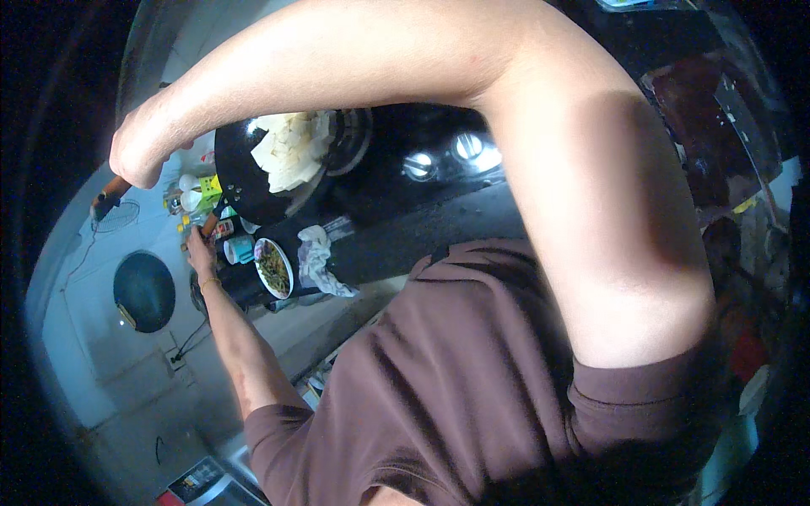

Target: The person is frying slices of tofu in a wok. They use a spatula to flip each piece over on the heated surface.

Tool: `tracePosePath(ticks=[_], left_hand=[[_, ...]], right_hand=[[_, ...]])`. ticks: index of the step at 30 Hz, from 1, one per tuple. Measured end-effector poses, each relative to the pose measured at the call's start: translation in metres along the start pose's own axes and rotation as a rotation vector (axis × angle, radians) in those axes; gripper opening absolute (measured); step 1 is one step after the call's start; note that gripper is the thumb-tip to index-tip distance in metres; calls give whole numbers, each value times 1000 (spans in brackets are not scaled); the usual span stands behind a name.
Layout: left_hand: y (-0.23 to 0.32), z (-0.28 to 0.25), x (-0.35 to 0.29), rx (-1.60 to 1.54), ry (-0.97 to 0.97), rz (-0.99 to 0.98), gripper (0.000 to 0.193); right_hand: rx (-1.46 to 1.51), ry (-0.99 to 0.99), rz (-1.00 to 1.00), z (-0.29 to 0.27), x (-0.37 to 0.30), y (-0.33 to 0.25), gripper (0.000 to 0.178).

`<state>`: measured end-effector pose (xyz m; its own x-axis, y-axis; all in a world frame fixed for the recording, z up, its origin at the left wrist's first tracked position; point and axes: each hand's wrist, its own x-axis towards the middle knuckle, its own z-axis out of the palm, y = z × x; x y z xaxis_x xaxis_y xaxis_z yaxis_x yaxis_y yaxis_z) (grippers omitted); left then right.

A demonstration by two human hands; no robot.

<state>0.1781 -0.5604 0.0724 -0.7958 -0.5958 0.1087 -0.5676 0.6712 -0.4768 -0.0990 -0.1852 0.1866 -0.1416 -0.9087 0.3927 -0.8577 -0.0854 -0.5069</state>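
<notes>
My left hand [201, 253] is closed round the brown handle [209, 224] of a dark wok. Pale, flat white slices [291, 152] lie heaped in the wok [240, 173]; I cannot tell what food they are. My right arm reaches across the top of the view, over the wok, to the far left. There my right hand [145, 148] is closed on a tool with a wooden handle [108, 196], whose end sticks out below the fist. The rest of that tool is hidden behind the hand and forearm.
Beside the wok stand a plate of cut greenish food [274, 268], a light blue cup [240, 249], several bottles [221, 229] and a crumpled cloth [316, 257]. Two shiny stove knobs [418, 165] sit on the black stove. A dark round pan [144, 291] hangs against the pale wall.
</notes>
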Motion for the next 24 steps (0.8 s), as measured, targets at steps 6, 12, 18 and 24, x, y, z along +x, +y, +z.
tracePosePath(ticks=[6, 12, 18, 24], left_hand=[[-5, 0, -4, 19, 6, 6, 37], [-9, 12, -3, -34, 41, 79, 41], [-21, 24, -22, 34, -133, -123, 52], [-1, -6, -31, -7, 72, 68, 53]], right_hand=[[-42, 69, -90, 14, 39, 12, 25], [32, 36, 10, -18, -7, 7, 27], [134, 28, -132, -28, -12, 20, 28], [228, 207, 53, -80, -85, 19, 30]])
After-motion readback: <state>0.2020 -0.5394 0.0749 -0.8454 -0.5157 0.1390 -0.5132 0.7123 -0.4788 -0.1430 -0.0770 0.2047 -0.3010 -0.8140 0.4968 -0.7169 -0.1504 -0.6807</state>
